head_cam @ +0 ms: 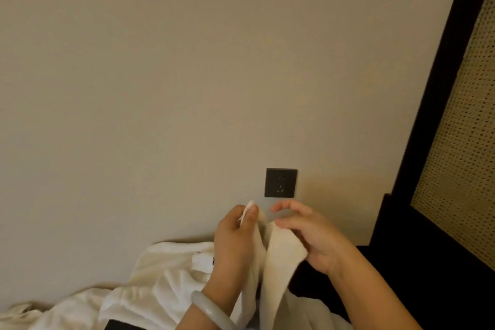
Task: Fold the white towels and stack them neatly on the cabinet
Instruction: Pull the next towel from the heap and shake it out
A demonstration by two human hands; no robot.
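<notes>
White towel [278, 254], held up in front of you at the near centre of the view, hanging in two long folds from your hands toward the bottom edge. Your left hand [235, 244] pinches one upper corner between thumb and forefinger, the corner tip standing up just above the fingers; the remaining fingers are curled into the palm. Your right hand [313, 238] is just beside it, to the right, with its fingers bent and the thumb pressed on the other upper edge of the towel, so that it grips the cloth there; the forefinger arches above the edge and is apart from the left hand's fingertips. A pale bracelet [209, 311] circles your left wrist, near the bottom of the view. To the left of and below the hands lies a rumpled heap of white cloth [160, 276], resting against the foot of the beige wall [187, 75]. A dark square socket [280, 182] is set in that wall just above your hands. To the right, a dark surface [401, 289] runs under your right forearm, and above it a dark-framed woven panel [460, 142] rises along the right edge.
</notes>
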